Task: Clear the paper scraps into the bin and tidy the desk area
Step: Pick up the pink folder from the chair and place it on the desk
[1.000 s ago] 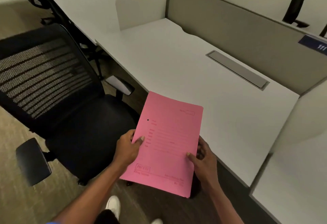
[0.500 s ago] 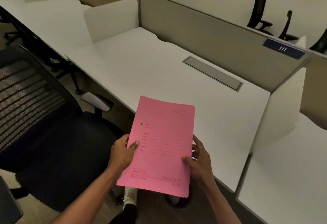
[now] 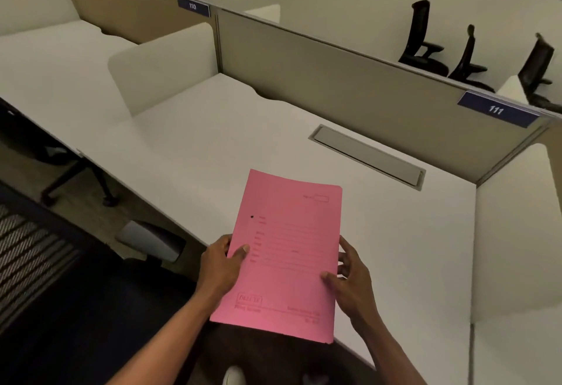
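Two hands — left hand [image 3: 219, 266], right hand [image 3: 352, 281] — hold pink folder [image 3: 286, 254] lengthwise, pointing away.

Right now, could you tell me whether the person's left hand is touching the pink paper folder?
Touching. The head view shows the left hand gripping the pink paper folder at its left edge, thumb pressed on its printed front.

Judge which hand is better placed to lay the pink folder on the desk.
Right, probably. The right hand already sits over the desk, holding the folder by its desk-side edge; the left hand hangs off the front edge.
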A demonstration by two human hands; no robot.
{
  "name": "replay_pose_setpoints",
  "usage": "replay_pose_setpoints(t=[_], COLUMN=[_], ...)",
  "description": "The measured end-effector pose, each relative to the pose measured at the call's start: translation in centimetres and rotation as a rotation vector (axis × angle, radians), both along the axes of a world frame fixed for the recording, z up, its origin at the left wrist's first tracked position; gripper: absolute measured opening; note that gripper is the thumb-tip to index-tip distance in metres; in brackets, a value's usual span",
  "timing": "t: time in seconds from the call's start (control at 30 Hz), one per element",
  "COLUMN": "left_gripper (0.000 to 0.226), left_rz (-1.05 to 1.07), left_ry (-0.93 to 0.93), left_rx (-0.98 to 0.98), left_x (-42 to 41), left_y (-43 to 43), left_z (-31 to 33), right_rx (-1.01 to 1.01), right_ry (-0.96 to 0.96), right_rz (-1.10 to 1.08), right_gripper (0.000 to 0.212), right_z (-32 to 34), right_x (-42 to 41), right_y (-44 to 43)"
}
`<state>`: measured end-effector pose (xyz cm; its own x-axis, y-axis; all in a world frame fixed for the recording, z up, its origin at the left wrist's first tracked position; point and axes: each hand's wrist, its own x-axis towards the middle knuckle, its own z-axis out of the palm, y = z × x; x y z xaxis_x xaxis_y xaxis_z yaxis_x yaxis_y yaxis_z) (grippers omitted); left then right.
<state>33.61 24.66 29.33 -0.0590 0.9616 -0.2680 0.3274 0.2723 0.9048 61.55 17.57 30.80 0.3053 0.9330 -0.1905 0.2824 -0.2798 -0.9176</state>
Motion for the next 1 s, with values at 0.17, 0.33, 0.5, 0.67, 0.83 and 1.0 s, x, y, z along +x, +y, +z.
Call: replay_pose_setpoints(t=[0.17,0.33,0.5,0.67,0.83,1.0], left_gripper=[0.052,0.066,0.069,0.069,0.065,0.066], left_rz=[-0.111,-0.148,-0.159,-0.129,-0.086,-0.096], left_ry=[0.046,0.135,0.168,0.222,0.263,0.315], left_rx=[0.04,0.08,0.1,0.149,0.117,0.103], left_x=[-1.6,-2.1,-1.1,1.3,4.4,7.7], left_y=[7.0,12.4,17.5,23.7,30.8,38.2], left_z=[1.0,1.1,0.5,-0.4,-2.2,-3.7], right_rx=[0.017,0.005,-0.027,-0.045,-0.031,-0.062], right_ry=[0.02,0.046,0.063,0.081,0.092,0.101], right_rz=[-0.032,-0.033,-0.021,0.002,-0.004,-0.004], right_gripper=[0.078,0.082,0.09,0.091,0.093,0.095], right_z=[0.6,0.7,-0.2,-1.9,-3.8,-4.8], right_x=[-2.2,-2.6,-1.2,0.8,3.6,6.2], right_y=[5.8,10.4,15.2,21.3,27.7,34.2])
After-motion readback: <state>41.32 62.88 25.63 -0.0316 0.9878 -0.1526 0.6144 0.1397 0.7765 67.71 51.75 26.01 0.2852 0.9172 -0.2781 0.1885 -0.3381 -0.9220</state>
